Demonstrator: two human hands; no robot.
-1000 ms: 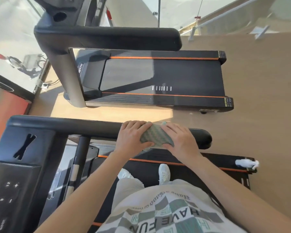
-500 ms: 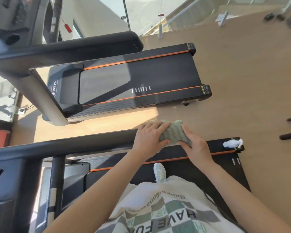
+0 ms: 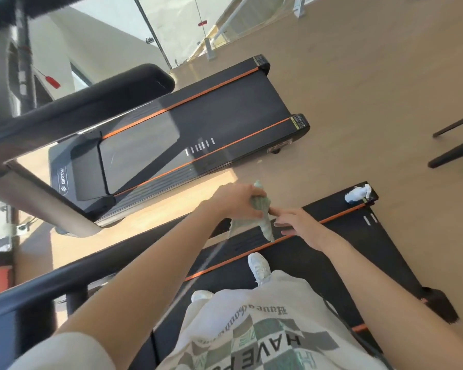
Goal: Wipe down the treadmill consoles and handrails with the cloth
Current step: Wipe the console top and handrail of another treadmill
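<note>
Half a second ago both hands pressed the cloth flat on the end of the near handrail (image 3: 51,281). Now the cloth (image 3: 261,209) is off the rail and hangs bunched just past its end. The left grip (image 3: 237,200) closes round the cloth's upper part, fingers curled into the fabric, and loose folds dangle below it. The right grip (image 3: 296,224) has let go. Its fingers are straight and spread, and one fingertip touches or nearly touches the cloth; which one is unclear. The view has also swung, so the handrail now runs steeply from lower left up to the hands.

Below the handrail lies the black deck (image 3: 332,249) of the near treadmill, edged with orange stripes, where the person's white shoes stand. A white spray bottle (image 3: 357,194) lies on the deck's rear corner, well beyond the handrail's end. Across a strip of sunlit wooden floor (image 3: 358,89) from the handrail stands a second treadmill (image 3: 211,121) with its own padded rail. Farther off is a glass railing (image 3: 171,28), and dark furniture legs (image 3: 455,148) show far to the right.
</note>
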